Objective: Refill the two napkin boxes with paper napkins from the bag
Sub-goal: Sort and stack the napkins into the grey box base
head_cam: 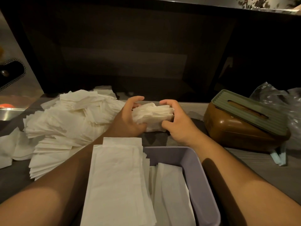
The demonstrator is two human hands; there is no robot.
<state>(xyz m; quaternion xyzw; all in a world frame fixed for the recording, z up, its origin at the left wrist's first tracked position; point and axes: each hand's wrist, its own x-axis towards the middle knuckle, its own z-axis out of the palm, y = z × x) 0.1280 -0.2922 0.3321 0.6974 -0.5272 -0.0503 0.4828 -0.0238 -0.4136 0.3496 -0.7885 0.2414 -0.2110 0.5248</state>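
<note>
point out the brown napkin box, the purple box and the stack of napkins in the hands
brown napkin box (234, 128), head view, on its brown front wall
purple box (169, 154), head view, on its far inner wall
stack of napkins (153, 115), head view, on its top sheet

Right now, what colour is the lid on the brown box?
Muted green, ribbed, with a slot; the lid on the brown box shows in the head view.

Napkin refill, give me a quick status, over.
Left hand and right hand both grip one napkin stack. Purple box open, partly filled. Brown box lidded. Loose napkin pile at left, nothing blocking.
</note>
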